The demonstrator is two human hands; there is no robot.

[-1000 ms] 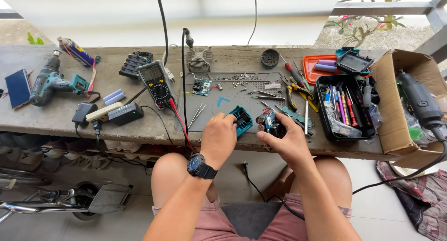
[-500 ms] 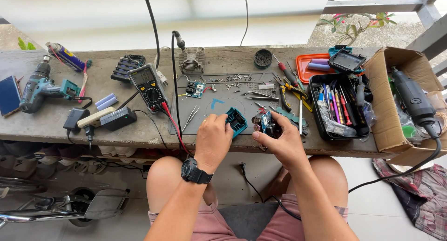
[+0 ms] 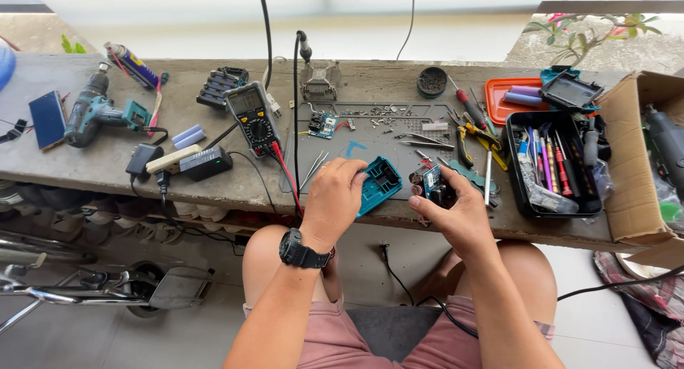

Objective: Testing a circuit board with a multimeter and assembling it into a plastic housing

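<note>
My left hand (image 3: 333, 201) grips a teal plastic housing shell (image 3: 380, 184) at the front edge of the concrete bench (image 3: 107, 162). My right hand (image 3: 456, 216) holds a small battery cell pack with a circuit board (image 3: 429, 184) just right of the shell. The two parts sit close together, a small gap between them. A black wristwatch (image 3: 299, 251) is on my left wrist. Both hands are over the grey work mat (image 3: 370, 137).
A multimeter (image 3: 253, 116) with red and black leads lies left of the mat. A cordless drill (image 3: 96, 112), spray can (image 3: 132, 64) and phone (image 3: 46, 118) are far left. A black tool tray (image 3: 552, 162), orange tray (image 3: 502, 98) and cardboard box (image 3: 634, 169) stand right.
My left hand has shifted slightly on the teal shell, turning it so its open inside shows. The right hand keeps hold of the cell pack, brought a little closer to me.
</note>
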